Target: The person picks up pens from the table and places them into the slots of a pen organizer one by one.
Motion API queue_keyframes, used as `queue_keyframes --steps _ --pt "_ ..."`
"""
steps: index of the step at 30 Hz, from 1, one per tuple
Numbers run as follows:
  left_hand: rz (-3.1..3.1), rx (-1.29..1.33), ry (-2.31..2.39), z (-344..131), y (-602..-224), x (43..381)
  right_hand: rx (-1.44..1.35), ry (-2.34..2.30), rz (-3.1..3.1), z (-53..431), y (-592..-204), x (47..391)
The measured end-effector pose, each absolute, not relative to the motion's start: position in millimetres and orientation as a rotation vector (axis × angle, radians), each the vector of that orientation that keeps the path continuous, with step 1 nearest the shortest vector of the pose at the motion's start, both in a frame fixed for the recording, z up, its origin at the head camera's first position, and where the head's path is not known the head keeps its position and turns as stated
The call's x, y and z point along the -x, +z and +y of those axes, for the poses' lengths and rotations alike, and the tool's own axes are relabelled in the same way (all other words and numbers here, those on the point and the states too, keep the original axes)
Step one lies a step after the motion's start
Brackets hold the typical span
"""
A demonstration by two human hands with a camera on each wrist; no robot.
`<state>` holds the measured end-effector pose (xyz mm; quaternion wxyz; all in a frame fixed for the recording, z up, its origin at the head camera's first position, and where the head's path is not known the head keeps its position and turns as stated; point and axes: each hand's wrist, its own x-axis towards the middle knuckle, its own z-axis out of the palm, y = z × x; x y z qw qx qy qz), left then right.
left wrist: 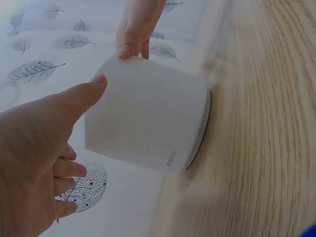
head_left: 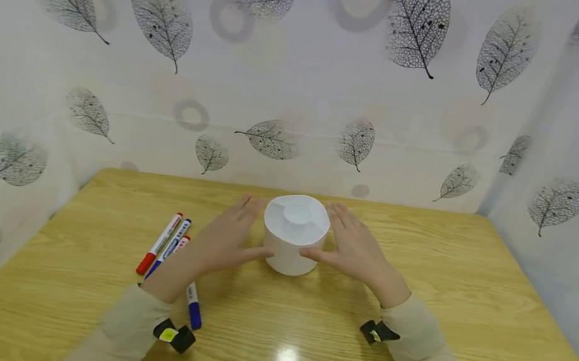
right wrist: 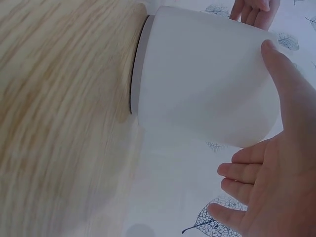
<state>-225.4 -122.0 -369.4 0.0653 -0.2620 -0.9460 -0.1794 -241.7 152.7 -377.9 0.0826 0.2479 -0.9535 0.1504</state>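
A white round pen holder [head_left: 290,258] with inner dividers and a slanted top rim stands upright on the table. My left hand [head_left: 225,239] is at its left side, thumb pointing across its front. On the other side is my right hand [head_left: 360,253], its thumb at the front wall and its fingers extended along the right. In the left wrist view the left thumb meets the holder's [left wrist: 143,113] upper edge, while the other fingers hang loosely bent. From the right wrist, the right thumb lies at the rim of the holder [right wrist: 207,79], with the fingers spread below.
Several markers with red and blue caps, among them a red-capped marker [head_left: 159,245] and a blue-capped marker [head_left: 194,308], lie around and partly under the left forearm. The wooden table [head_left: 478,289] meets a leaf-patterned cloth [head_left: 295,79] at the back and sides.
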Motion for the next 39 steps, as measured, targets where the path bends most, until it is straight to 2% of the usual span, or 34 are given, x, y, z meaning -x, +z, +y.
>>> queue_keyframes --steps 7,19,30,39 --pt "-2.799 0.820 -0.391 -145.2 -363.0 209.3 -0.713 0.497 -2.882 151.7 -375.2 241.1" --pt "-2.532 0.865 -0.159 -191.7 -377.0 189.3 -0.707 0.500 -2.882 150.5 -376.3 242.2" --pt "-2.810 0.700 0.027 -216.2 -391.8 185.2 -0.696 0.514 -2.907 149.9 -375.9 241.7" --pt "-2.919 0.572 0.087 -215.8 -399.5 190.3 -0.695 0.494 -2.909 150.9 -375.8 240.4"
